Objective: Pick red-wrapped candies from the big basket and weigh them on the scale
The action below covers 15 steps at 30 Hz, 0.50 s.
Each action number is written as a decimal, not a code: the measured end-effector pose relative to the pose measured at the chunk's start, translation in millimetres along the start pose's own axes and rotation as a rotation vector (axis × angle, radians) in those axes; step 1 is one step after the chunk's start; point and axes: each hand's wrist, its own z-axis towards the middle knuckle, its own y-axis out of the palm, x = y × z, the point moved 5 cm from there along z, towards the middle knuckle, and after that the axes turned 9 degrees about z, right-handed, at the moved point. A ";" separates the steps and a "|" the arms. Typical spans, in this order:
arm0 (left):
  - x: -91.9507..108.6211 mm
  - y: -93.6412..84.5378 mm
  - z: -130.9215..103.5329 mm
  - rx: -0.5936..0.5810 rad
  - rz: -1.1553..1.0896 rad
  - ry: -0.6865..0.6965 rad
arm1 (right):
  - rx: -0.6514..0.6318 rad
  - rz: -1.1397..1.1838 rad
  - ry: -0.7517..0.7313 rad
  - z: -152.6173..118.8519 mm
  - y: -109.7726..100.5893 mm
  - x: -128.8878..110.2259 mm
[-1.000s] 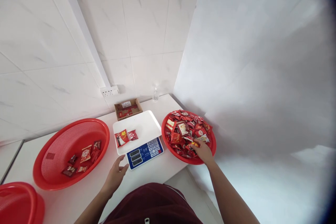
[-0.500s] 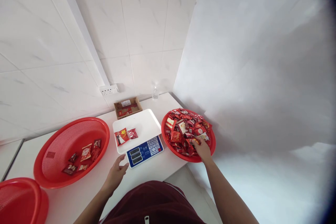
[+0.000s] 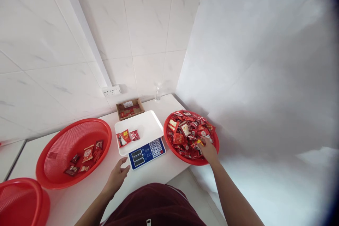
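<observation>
Bare and angled downward, the right hand lies at right of centre over the front of a round red plastic basket heaped with small, shiny, mostly red wrapped packets; its fingertips meet a red packet with yellow markings, but whether they pinch it or only touch it I cannot tell. At lower centre-left, the left hand holds nothing, its thumb and fingers loosely spread, just beside the near left corner of a white electronic scale with a blue keypad panel. On the scale's flat white rectangular pan, toward its left side, lie a larger red packet with a printed picture and a smaller red packet with white print, next to each other. Left of centre, a wide red perforated plastic basket holds a few loose packets; another red plastic basket is cut off at the lower left. Behind the pan sits an open brown cardboard box, and a clear plastic bottle stands upright near the wall.
</observation>
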 end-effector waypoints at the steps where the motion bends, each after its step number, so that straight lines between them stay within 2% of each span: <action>1: 1.4 0.3 -0.5 -0.007 0.000 -0.003 | -0.046 -0.037 -0.009 -0.3 3.6 -3.3; 4: 7.0 0.3 -2.4 -0.020 -0.005 -0.008 | -0.136 -0.123 -0.026 -1.7 14.0 -14.7; 7: 11.7 -0.3 -4.9 -0.030 -0.012 -0.006 | -0.149 -0.158 -0.045 -1.8 19.7 -26.4; 12: 10.4 -1.2 -8.6 -0.043 -0.036 -0.002 | -0.017 -0.098 -0.024 -1.4 8.0 -35.2; 15: 6.7 1.5 -8.9 -0.068 -0.052 -0.006 | 0.082 0.078 0.012 -5.7 -5.3 -38.0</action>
